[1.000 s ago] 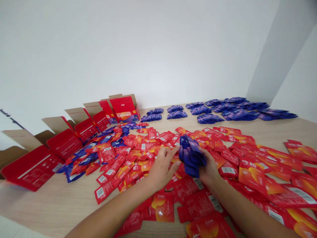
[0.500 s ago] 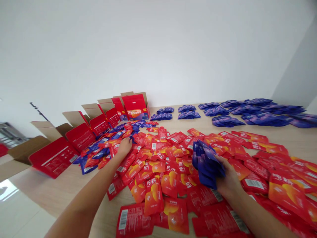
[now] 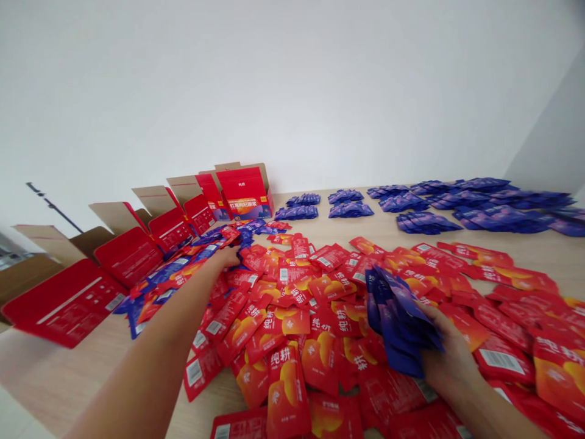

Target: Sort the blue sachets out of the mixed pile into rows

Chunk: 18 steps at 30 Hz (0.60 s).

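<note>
My right hand (image 3: 450, 347) grips a fanned bundle of blue-purple pouches (image 3: 400, 320) above the spread of red pouches (image 3: 283, 317), which carry orange fruit pictures and white lettering. Farther off, my left hand (image 3: 228, 257) reaches into the mixed pile of blue and red pouches (image 3: 183, 271) at the left. It touches that pile close to some blue pouches (image 3: 247, 236). Its fingertips are mostly hidden, and I cannot make out a pouch between them.
Red cardboard boxes (image 3: 128, 259) with raised brown flaps line the left side. One red box (image 3: 244, 194) stands by the wall. Several stacks of blue pouches (image 3: 350, 209) lie along the back of the wooden table (image 3: 329, 233), with more stacks (image 3: 503, 219) at the right.
My left hand has shifted slightly farther into the pile, toward the blue pouches. My right hand still holds its bundle, now a little lower and farther right in view. The view itself has moved a little.
</note>
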### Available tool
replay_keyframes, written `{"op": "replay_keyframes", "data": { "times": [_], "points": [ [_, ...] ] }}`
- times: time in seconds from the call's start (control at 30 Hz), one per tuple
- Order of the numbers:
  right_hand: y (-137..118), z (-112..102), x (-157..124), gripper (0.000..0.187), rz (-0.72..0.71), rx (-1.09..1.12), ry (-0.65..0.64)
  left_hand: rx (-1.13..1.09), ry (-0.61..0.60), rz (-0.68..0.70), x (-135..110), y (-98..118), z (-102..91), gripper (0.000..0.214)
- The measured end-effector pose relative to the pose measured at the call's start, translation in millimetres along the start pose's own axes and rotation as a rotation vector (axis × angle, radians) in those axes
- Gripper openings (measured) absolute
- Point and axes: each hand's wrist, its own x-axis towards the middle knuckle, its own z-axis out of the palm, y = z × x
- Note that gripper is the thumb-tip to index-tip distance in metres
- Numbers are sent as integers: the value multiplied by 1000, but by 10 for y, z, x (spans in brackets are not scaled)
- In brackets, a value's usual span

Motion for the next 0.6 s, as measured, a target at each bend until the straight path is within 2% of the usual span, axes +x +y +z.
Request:
{"op": "replay_keyframes", "data": {
  "times": [0.13,0.27,0.37,0.47,0.6],
  "points": [
    [-7,84,-43,5,0,4,74,55,-33,50,5,27,-79,64],
    [10,114,-52,4,-15,-3,-9,78,-15,107,-132,26,-130,54],
    [23,140,-63,7,2,-13,-64,80,42,101,-290,55,-133,46],
    [22,185,-85,8,34,-12,-46,61,128,41,-465,87,-166,42],
    [28,204,-83,10,39,-13,-105,7,271,-56,-680,123,-351,37]
  ]
}}
